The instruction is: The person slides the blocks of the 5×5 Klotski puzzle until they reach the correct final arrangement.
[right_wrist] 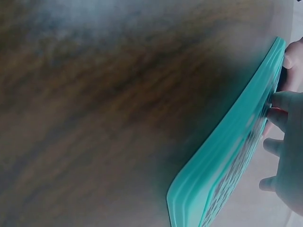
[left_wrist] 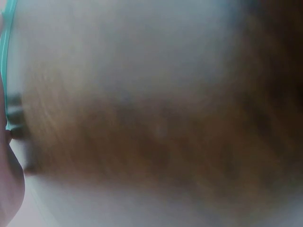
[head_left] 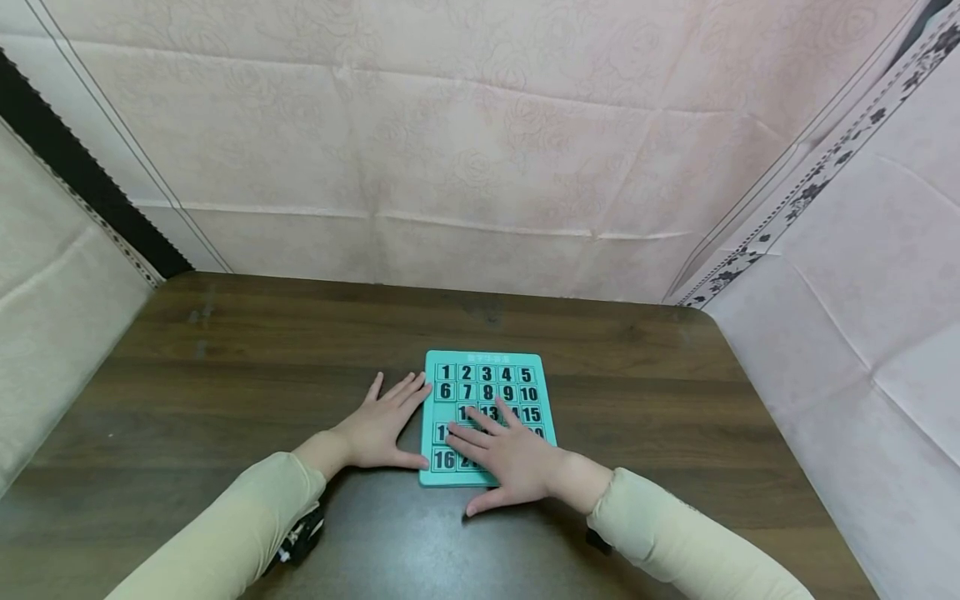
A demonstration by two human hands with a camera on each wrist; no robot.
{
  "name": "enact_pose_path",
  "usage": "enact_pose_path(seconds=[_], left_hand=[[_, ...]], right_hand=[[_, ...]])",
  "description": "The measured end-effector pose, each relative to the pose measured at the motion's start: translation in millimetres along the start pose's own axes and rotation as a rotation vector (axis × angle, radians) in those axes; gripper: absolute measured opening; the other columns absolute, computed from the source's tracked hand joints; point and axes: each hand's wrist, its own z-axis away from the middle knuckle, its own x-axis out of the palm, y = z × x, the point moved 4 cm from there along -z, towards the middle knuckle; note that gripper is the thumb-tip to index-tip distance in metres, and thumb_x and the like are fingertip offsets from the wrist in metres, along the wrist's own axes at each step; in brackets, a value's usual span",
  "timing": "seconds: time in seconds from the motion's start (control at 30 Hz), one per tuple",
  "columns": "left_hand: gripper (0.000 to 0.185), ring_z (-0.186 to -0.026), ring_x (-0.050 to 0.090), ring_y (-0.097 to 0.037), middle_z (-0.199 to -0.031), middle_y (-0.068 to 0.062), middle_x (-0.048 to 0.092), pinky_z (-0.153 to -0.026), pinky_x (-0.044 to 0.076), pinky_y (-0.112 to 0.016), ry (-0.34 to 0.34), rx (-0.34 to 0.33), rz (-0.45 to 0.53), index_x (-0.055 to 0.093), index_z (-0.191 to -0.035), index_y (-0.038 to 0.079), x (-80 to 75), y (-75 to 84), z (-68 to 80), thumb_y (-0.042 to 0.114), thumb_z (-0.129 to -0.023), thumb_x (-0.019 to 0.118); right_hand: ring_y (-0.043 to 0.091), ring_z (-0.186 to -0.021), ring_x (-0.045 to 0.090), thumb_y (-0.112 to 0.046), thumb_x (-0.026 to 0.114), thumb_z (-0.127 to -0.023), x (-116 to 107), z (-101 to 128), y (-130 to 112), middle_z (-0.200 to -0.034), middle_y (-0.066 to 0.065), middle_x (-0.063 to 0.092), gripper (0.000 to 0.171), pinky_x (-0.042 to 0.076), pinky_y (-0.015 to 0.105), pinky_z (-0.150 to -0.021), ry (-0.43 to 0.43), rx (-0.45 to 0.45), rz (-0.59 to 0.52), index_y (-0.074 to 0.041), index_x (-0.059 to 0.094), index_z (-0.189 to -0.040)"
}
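Note:
A teal number sliding puzzle (head_left: 457, 481) lies flat on the table, its tiles printed with black numbers. Along its left edge is my left hand (head_left: 375, 429), fingers spread and fairly straight, with fingertips and thumb tip right at the frame. My right hand (head_left: 517, 462) reaches over the lower right part, its extended fingers on the number tiles and its thumb off the bottom edge. Some tiles in the lower rows are hidden under it. The right wrist view shows the puzzle's side wall (right_wrist: 222, 127) and several fingertips at the tile face. Only a sliver of the puzzle enters the left wrist view.
The brown wood-grain table (head_left: 262, 350) has rounded far corners. Pale patterned cloth (head_left: 480, 167) hangs behind it, with more cloth at both sides. A dark band (head_left: 82, 167) runs down the left side. Part of a black wrist device (head_left: 300, 537) shows under the left sleeve.

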Motion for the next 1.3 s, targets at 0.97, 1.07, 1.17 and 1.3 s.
enact_pose_path(seconds=[0.97, 1.07, 1.17, 1.3], left_hand=[[0.108, -0.146, 0.012, -0.029, -0.158, -0.011, 0.013, -0.111, -0.001, -0.063, 0.004, 0.002, 0.008, 0.021, -0.150, 0.008, -0.3, 0.5, 0.5, 0.078, -0.073, 0.051], [0.108, -0.146, 0.012, -0.029, -0.158, -0.011, 0.013, -0.111, -0.001, -0.062, 0.004, 0.001, 0.006, 0.021, -0.150, 0.009, -0.1, 0.6, 0.5, 0.078, -0.073, 0.051], [0.108, -0.146, 0.012, -0.029, -0.158, -0.011, 0.013, -0.112, -0.001, -0.062, 0.004, -0.001, 0.005, 0.021, -0.150, 0.009, -0.3, 1.0, 0.5, 0.078, -0.073, 0.051], [0.109, -0.146, 0.013, -0.029, -0.157, -0.012, 0.014, -0.111, 0.000, -0.063, 0.008, -0.001, 0.005, 0.021, -0.150, 0.008, -0.8, 1.7, 0.7, 0.078, -0.072, 0.052]], right_hand=[[0.026, -0.146, 0.011, -0.077, 0.038, -0.081, -2, -10, 14, -0.158, -0.002, 0.014, 0.091, 0.008, 0.059, -0.114, 0.013, 0.071, -0.004, -0.022, 0.018, -0.151], [0.026, -0.146, 0.011, -0.077, 0.036, -0.081, -1, -5, 11, -0.158, -0.002, 0.014, 0.091, 0.009, 0.060, -0.113, 0.010, 0.055, -0.007, -0.022, 0.018, -0.151], [0.025, -0.147, 0.009, -0.077, 0.035, -0.082, 1, 0, 8, -0.158, -0.003, 0.014, 0.090, 0.010, 0.060, -0.113, 0.006, 0.031, -0.014, -0.022, 0.017, -0.151], [0.025, -0.147, 0.010, -0.076, 0.034, -0.083, 3, 7, 1, -0.158, -0.002, 0.015, 0.090, 0.010, 0.059, -0.113, 0.007, -0.008, -0.021, -0.021, 0.018, -0.151]])
